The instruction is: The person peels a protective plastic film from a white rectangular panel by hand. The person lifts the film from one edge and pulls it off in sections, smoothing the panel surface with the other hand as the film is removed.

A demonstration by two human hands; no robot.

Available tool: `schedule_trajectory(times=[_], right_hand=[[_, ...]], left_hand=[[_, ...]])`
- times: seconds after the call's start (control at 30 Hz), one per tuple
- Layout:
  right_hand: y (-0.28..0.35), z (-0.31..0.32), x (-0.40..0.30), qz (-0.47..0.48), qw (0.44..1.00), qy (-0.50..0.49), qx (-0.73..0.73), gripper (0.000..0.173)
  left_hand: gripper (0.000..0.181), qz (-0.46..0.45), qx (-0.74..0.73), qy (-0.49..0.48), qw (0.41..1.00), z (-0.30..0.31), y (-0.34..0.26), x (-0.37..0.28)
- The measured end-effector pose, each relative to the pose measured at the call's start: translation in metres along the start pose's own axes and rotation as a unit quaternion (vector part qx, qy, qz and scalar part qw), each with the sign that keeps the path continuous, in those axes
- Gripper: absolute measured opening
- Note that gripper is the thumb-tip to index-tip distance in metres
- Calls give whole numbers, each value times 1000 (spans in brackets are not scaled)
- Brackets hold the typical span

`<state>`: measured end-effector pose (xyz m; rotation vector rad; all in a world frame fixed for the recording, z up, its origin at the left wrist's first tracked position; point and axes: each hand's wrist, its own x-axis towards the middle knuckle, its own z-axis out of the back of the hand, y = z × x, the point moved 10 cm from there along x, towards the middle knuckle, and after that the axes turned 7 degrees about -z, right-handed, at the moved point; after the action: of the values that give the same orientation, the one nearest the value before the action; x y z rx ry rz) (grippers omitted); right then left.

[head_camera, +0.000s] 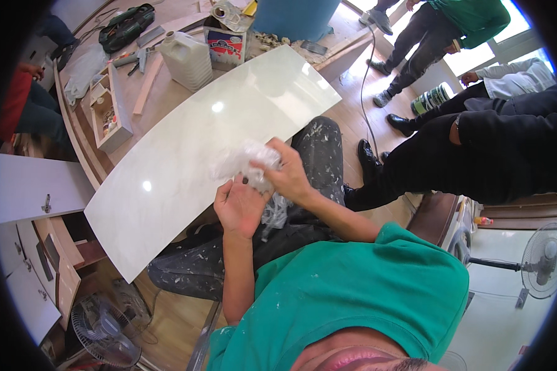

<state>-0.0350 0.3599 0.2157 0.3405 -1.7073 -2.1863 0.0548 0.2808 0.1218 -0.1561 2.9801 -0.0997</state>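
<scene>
My right hand (288,172) grips a crumpled wad of clear plastic film (253,157). Beside it, my left hand (242,204) is turned palm up with the thumb apart, its fingertips partly covered by the film. A small dark spot or object shows at those fingertips, too unclear to name. Under the film lies a long glossy white panel (185,153), which reaches from the workbench towards my knees. More clear plastic (276,211) rests on my lap, between my paint-flecked trouser legs.
On the workbench stand a white plastic jug (185,60), a paint tin (226,46), a blue drum (292,21) and a wooden tray (111,111) with small items. Several people stand around. A cable (363,88) crosses the floor at right. A fan (104,331) sits lower left.
</scene>
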Motion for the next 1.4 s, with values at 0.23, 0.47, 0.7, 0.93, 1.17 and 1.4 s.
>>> schedule_trajectory(times=[0.23,0.47,0.7,0.93,1.17,1.4], right_hand=[[15,18,3,-36,971,-70,225,20],[-1,-83,-20,120,950,192,-213,52],[-8,-79,-34,131,955,259,-55,47],[-18,-3,20,41,984,-8,171,33],[-101,113,108,0,961,-18,-277,42],[-190,194,160,-141,855,59,-495,82]], left_hand=[[110,73,146,-140,977,51,31,-25],[83,-175,-6,-129,976,59,-29,-15],[45,-189,233,-257,919,84,-97,-18],[39,-188,169,-262,931,57,-90,51],[35,-357,416,-331,768,103,-243,78],[40,-428,727,-343,414,132,-361,67]])
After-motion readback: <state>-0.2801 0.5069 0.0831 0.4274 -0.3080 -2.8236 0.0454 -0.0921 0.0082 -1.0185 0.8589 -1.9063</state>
